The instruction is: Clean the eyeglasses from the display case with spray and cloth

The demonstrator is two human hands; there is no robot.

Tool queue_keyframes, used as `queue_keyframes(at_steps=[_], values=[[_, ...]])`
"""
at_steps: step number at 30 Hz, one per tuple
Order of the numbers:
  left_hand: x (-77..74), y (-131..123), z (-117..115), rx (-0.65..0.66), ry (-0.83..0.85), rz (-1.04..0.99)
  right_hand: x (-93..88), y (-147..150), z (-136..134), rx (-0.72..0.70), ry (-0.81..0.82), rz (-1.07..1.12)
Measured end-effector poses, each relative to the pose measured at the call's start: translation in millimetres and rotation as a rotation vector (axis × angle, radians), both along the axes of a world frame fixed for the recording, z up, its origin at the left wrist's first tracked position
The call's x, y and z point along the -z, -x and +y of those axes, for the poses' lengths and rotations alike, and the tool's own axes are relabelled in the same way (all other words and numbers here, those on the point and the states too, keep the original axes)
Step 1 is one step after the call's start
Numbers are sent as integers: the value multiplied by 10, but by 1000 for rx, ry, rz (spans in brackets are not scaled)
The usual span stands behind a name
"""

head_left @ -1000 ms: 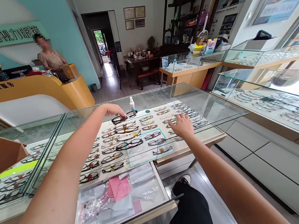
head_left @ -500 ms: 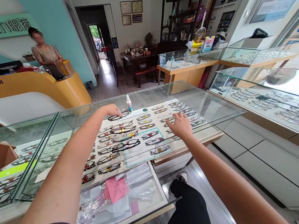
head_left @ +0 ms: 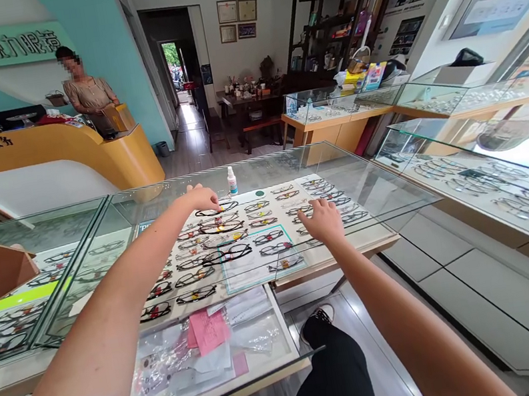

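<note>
- Black-rimmed spectacle frame [head_left: 218,209]: lies in the far row of the display tray [head_left: 249,269], at 12 o'clock of the tray's middle.
- Left hand [head_left: 204,199]: fingers bent down onto the left end of that frame, tips touching it. Whether they pinch it or only rest on it cannot be told.
- Right hand [head_left: 323,220]: palm down and fingers spread, flat at the tray's 3 o'clock side over the rows of thin frames, gripping nothing.
- White spray bottle [head_left: 232,181]: upright, at 1 o'clock of the left hand, just beside the black frame's far edge, not touching the hand.
- Green round marker [head_left: 259,193]: at 3 o'clock of the black frame, near it.
- Rows of other frames fill the tray between the two hands; a heavy dark pair [head_left: 227,254] sits at 6 o'clock of the held one.
- Glass case top [head_left: 374,186]: its panes surround the tray; reflections obscure what lies beneath.
- Open drawer [head_left: 272,365]: at 6 o'clock of the tray, holding clear bags and a pink slip [head_left: 209,330].
- Another person [head_left: 87,92] stands behind the orange counter [head_left: 84,150] at 11 o'clock, well apart.
</note>
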State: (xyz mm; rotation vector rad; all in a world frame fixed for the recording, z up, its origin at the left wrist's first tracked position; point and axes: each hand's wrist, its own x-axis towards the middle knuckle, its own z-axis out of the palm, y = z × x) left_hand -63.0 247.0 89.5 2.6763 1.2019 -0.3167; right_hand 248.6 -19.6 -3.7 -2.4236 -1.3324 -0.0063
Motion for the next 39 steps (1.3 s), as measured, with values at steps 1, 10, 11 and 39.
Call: queue_keyframes(at_steps=[1, 10, 11, 39], values=[[-15, 1, -18, 6, -2, 1, -1, 0, -1, -1, 0, 0], [-106, 54, -79, 7, 26, -9, 28, -13, 5, 3, -1, -8], [-108, 57, -74, -2, 28, -11, 34, -17, 9, 2, -2, -9], [141, -25, 142, -8, -109, -252, 43, -25, 6, 7, 2, -16]])
